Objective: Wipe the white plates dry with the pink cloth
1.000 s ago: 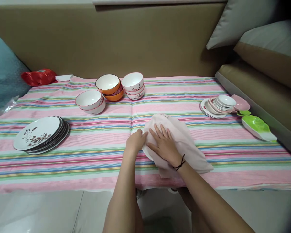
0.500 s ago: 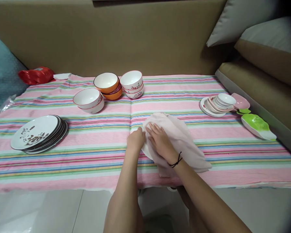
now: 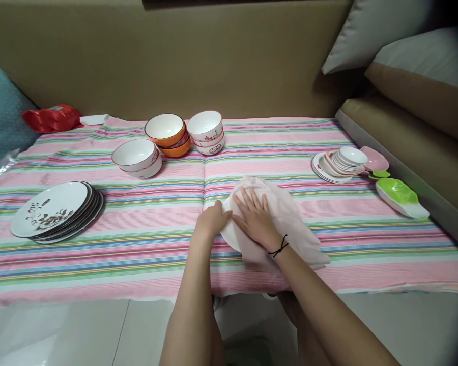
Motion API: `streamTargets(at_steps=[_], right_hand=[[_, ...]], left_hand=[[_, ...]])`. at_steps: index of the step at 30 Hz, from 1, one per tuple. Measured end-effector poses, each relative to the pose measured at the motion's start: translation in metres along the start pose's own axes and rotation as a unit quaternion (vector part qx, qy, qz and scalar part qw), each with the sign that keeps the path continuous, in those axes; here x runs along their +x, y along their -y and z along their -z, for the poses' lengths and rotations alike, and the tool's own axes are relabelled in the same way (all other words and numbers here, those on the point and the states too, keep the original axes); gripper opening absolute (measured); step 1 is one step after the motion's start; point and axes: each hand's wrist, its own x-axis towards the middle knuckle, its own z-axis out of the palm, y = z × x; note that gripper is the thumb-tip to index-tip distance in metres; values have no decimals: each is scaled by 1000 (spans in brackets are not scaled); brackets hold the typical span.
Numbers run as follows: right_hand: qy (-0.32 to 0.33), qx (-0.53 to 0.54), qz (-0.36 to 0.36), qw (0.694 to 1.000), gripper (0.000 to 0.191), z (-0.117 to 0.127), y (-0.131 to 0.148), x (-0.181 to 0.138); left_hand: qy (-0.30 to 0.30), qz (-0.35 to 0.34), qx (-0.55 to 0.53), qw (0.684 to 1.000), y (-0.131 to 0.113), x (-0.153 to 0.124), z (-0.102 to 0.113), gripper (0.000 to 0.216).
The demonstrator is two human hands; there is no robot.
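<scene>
A white plate (image 3: 230, 238) lies on the striped cloth in front of me, mostly hidden under a pale pink cloth (image 3: 290, 223). My left hand (image 3: 212, 219) grips the plate's left rim, fingers closed with the thumb over the edge. Flat on the pink cloth rests my right hand (image 3: 256, 218), its fingers spread and pressing over the plate. A black cord circles my right wrist.
Left, a stack of patterned plates (image 3: 57, 211). Behind stand white bowls (image 3: 135, 157), orange bowls (image 3: 168, 133) and more white bowls (image 3: 206, 131). Small dishes (image 3: 341, 163) and a green leaf-shaped dish (image 3: 400, 197) sit right. A red bundle (image 3: 53, 118) lies back left.
My right hand has shifted slightly right over the plate, and its fingers have spread wider. The left hand keeps its hold on the rim.
</scene>
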Motion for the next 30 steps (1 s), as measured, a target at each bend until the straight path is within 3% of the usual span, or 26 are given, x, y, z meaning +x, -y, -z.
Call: streamTargets(at_steps=[4, 10, 15, 20, 25, 30], right_hand=[[24, 20, 20, 999, 58, 2, 6, -1], [12, 20, 12, 1000, 58, 2, 3, 0], [-35, 12, -83, 996, 55, 7, -12, 1], [-108, 143, -160, 971, 45, 14, -33, 7], [-194, 301, -188, 915, 37, 33, -38, 10], [-219, 206, -130, 945, 37, 53, -22, 6]], left_hand=[[17, -2, -42, 999, 4, 1, -1, 30], [2, 9, -23, 1000, 2, 2, -1, 22], [-33, -12, 3, 999, 1, 0, 2, 11], [-109, -99, -61, 987, -5, -4, 2, 16], [-196, -196, -204, 939, -19, -10, 3, 25], [-193, -247, -278, 908, -23, -13, 5, 24]])
